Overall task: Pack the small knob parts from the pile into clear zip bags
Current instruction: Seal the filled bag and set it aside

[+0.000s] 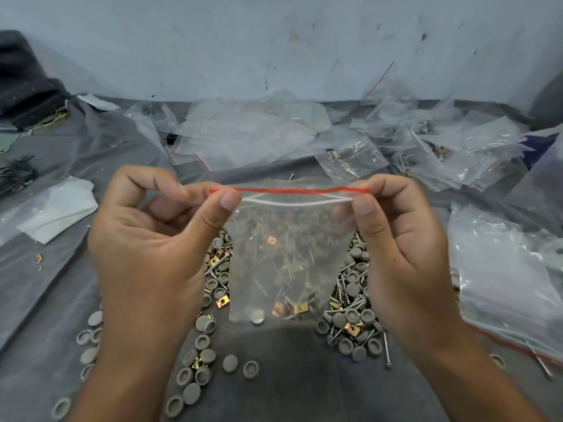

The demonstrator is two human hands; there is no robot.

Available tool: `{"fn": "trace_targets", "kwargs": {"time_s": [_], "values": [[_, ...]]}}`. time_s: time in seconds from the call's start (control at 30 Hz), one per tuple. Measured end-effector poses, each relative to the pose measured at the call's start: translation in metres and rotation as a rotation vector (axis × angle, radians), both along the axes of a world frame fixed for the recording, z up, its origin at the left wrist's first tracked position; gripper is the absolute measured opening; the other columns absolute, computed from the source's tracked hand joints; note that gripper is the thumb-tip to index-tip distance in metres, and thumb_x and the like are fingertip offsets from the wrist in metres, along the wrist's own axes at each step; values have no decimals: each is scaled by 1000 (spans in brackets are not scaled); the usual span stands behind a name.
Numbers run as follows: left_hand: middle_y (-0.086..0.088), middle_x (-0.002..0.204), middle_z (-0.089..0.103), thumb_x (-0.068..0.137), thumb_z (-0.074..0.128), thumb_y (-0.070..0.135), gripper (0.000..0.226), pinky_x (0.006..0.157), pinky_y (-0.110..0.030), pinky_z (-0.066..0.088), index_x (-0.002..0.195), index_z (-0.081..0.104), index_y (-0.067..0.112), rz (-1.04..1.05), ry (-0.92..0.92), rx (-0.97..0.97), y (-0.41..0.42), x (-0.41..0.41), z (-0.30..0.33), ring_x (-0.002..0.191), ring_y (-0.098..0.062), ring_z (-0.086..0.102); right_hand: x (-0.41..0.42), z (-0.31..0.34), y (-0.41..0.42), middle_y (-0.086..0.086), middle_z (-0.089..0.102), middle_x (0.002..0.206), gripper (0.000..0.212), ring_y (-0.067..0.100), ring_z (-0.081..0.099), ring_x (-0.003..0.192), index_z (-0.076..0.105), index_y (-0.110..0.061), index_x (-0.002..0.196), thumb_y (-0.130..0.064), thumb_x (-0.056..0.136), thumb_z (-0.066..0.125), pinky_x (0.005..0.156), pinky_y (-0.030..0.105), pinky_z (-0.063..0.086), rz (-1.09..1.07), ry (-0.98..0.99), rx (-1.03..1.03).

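I see the zip bag (289,254) hanging level, left hand (152,239) and right hand (405,245) each pinching one end of its horizontal red-edged mouth (289,190).

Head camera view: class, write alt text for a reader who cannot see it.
Two hands hold up a clear zip bag by its red-striped top, left hand and right hand each pinching a corner. A few parts sit at its bottom, above a pile of grey knobs, screws and brass clips on grey cloth.
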State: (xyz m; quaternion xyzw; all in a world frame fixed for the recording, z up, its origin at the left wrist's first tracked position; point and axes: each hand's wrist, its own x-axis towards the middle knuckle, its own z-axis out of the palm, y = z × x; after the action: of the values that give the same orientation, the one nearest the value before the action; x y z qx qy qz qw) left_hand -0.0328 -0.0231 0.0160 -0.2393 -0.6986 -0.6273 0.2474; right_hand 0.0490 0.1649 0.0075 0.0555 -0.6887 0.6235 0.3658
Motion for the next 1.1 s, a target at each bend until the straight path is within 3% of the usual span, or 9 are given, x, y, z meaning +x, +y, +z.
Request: {"fn": "trace_targets", "kwargs": {"time_s": [0.07,0.23,0.4,0.5,0.53,0.6,0.7,0.8,1.1], "values": [[-13,78,70,83,80,45,18,66,-34,57,84,62,42,-15,-43,49,1,4,4,72,-30,70,0,0,-2,1,69,90,6,9,65,85,59,-27,102,-24,99,64,79,19,51,27,12,-42],[5,84,78,77,81,20,39,77,-18,55,98,48,27,-238,-172,223,9,9,8,82,-8,73,-1,0,-3,-2,69,92,14,11,65,87,60,-27,102,-19,94,68,79,20,51,-17,36,-70],[-4,116,73,62,88,29,62,92,-42,52,113,52,26,-314,-218,115,12,11,6,102,-20,67,-2,-3,-6,-3,70,92,22,10,64,86,57,-31,104,-15,93,68,78,21,50,-32,42,-119],[-1,118,73,62,89,34,66,96,-60,50,117,53,28,-324,-211,58,13,14,7,111,-25,67,0,-2,-10,-1,68,94,24,9,63,85,55,-31,105,-13,94,67,77,20,49,-8,47,-98],[-2,114,75,63,89,33,65,94,-58,53,118,54,26,-349,-209,58,13,15,7,109,-27,69,0,-2,-11,1,68,94,25,9,63,85,55,-32,105,-13,95,66,77,20,49,-2,55,-86],[-1,104,77,64,89,33,59,84,-37,60,115,59,27,-360,-218,65,13,16,9,99,-21,73,2,-1,-13,3,69,96,25,11,64,87,54,-34,106,-14,95,67,78,20,49,3,67,-64],[-2,92,76,62,90,37,50,68,-19,55,106,66,34,-320,-247,70,13,17,11,78,-11,72,2,0,-14,0,70,98,25,10,65,88,53,-33,110,-20,93,66,79,19,49,24,61,-55],[-1,84,74,63,92,32,50,59,-15,51,106,66,33,-335,-271,107,14,18,12,65,-5,66,2,-2,-15,0,71,103,36,13,68,94,52,-30,120,-23,90,70,83,22,51,69,32,-87],[-3,90,75,67,90,28,48,66,-21,55,108,63,31,-351,-261,77,16,21,11,76,-14,72,1,-8,-18,0,72,101,36,16,68,91,56,-44,116,-32,88,74,83,29,54,65,-34,-83]]}}
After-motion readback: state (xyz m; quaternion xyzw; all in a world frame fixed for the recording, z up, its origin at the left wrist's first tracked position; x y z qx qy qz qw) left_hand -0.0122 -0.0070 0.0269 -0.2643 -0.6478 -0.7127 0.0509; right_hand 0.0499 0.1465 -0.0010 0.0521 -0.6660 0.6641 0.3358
